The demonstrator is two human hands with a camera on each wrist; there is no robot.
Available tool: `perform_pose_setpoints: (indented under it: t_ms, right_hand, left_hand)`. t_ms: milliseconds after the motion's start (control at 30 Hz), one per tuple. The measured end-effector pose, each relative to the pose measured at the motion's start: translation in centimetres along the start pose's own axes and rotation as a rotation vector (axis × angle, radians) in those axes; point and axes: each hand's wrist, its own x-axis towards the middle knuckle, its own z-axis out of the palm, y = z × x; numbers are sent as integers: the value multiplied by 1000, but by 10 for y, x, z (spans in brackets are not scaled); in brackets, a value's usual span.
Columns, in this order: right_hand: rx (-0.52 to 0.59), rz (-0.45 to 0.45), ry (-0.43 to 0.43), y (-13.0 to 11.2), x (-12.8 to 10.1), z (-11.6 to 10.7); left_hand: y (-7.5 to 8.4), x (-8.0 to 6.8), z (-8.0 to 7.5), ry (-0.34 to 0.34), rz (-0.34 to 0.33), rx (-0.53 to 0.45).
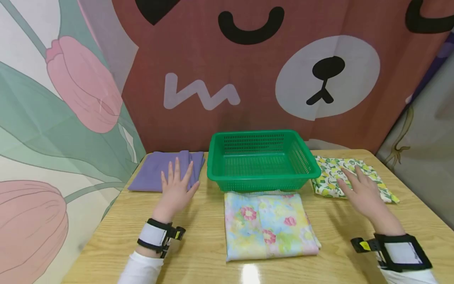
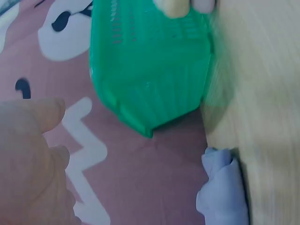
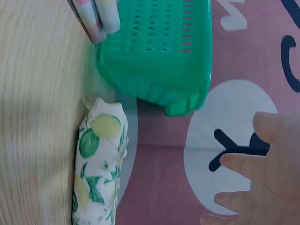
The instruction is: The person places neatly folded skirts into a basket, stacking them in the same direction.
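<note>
My left hand (image 1: 173,197) is held with fingers spread above the near edge of a folded purple cloth (image 1: 152,169). Over on the right, my right hand (image 1: 365,195) hovers with its fingers extended by a folded cloth printed with lemons and leaves (image 1: 330,173). Neither hand holds anything. Between them lies a folded pastel cloth with pink flowers (image 1: 255,232). Both wrist views show the hands raised off the table, the purple cloth (image 2: 222,192) below the left and the lemon cloth (image 3: 101,164) below the right.
A green plastic basket (image 1: 264,183) with slotted walls stands at the table's back middle, behind the flowered cloth. Hanging fabric with a bear print (image 1: 198,130) backs the wooden table (image 1: 198,244). Flower-printed fabric (image 1: 85,165) hangs on the left.
</note>
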Motion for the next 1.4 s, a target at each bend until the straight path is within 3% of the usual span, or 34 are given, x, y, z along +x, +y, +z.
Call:
perform_pose_setpoints:
  t_ms: [167,300,467,600,767,967,1167,1300,1400]
  right_hand:
    - [84,52,-114,-11,1,6]
    - [188,96,-243,-19,-1,14]
    - [404,124,-355,-21,-4,28]
    - [573,143,-426,-17,-4,41]
    - [746,139,-481,-14,-8,57]
    - [914,161,-544,-17,-6,68]
    - [1061,43,-642,-17,-1,76]
    - [1226,-7,-705,-14,-2,81]
    - [1263,5,-718,-13,-3,83]
  left_hand:
    - [13,2,13,-90,30,-71]
    - [20,-1,21,-211,24,-238]
    - [27,-2,31,-326,-2,-450]
    - [30,0,40,-351,-15,-565]
    - [38,-5,51,-351,-122,-735]
    - [59,-11,65,-505,-277,-1048]
    - [68,-8,71,-457,-349,-1158]
    - [67,-7,77,-457,-334,-1222]
    - [64,-7,80,-458,-318,-1261]
